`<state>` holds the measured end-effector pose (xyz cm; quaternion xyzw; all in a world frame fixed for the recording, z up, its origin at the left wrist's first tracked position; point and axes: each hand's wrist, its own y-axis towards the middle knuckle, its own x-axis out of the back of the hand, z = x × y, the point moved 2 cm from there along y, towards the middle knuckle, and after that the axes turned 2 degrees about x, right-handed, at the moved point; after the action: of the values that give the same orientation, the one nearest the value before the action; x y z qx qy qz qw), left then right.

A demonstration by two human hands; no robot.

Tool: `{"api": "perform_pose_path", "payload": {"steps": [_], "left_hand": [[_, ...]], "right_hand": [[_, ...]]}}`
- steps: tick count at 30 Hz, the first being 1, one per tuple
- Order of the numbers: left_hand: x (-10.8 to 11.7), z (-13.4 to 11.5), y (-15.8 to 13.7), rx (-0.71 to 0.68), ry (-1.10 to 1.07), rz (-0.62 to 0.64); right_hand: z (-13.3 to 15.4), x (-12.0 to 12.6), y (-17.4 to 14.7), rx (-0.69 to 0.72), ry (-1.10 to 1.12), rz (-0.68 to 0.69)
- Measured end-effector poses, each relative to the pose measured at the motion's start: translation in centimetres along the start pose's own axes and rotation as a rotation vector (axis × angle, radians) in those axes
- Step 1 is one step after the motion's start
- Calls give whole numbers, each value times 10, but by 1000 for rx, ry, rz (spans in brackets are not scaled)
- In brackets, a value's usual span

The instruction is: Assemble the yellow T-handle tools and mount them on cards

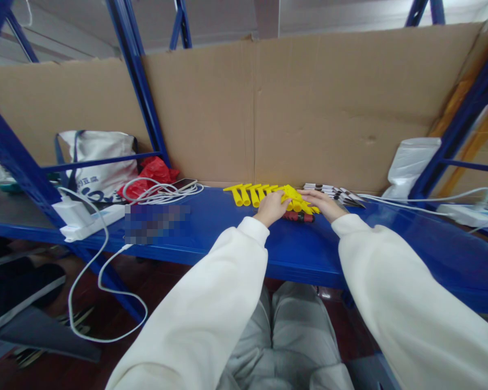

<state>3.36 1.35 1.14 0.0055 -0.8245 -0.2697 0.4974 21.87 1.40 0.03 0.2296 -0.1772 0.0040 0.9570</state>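
Apparently, handling the yellow parts is the step in hand: left hand and right hand rest slightly apart on the row's right end on the bench, grip unclear; moving one seems to call for light fingers

A white cloth bag is placed beside a crumpled red plastic bag, in front of upright brown cardboard.
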Motion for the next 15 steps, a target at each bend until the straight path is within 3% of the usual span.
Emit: {"api": "perform_pose_path", "payload": {"steps": [5, 7, 10, 13, 15], "left_hand": [[-3, 4, 4, 5, -4, -4], [-5, 6, 5, 15, -5, 5], [-5, 8, 5, 23, -8, 13], [-5, 10, 5, 29, -9, 13], [-5, 10, 5, 35, -11, 16]], "right_hand": [[-1, 1, 4, 35, -86, 25], [-4, 10, 9, 61, -155, -48], [-15, 36, 15, 76, -360, -265], [-33, 68, 14, -27, -609, -411], [-45, 85, 11, -143, -714, -414]]}}
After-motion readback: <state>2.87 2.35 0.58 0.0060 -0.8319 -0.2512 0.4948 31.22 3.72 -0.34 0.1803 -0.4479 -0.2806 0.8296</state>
